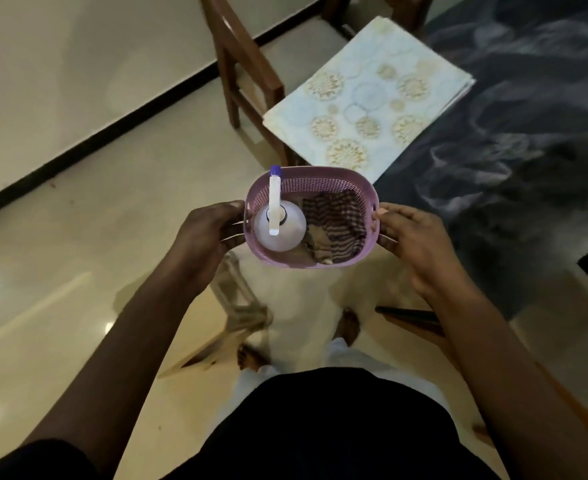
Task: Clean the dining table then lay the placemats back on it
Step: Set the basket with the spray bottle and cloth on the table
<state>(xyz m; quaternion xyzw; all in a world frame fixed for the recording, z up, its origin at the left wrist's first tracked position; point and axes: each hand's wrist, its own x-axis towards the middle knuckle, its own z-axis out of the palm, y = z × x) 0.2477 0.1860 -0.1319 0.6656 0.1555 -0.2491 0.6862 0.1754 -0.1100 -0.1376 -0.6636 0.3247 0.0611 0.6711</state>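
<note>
Left hand [209, 233], right hand [413, 244] on opposite ends of basket [315, 188]

The person holds a lilac basket [320, 172] by its two ends, left hand [213, 233] and right hand [413, 244] gripping it above the tiled floor [95, 202]. Inside stand a spray bottle [280, 233] and, beside it, a striped cloth [335, 220]. A stack of placemats [365, 98] lies along the dark table's [527, 140] left edge, next to a wooden chair [244, 64].

One basket [306, 263], one spray bottle [292, 226], one striped cloth [334, 220], one placemat stack [365, 95], one chair [247, 64]; two hands: left hand [206, 233], right hand [413, 244].
</note>
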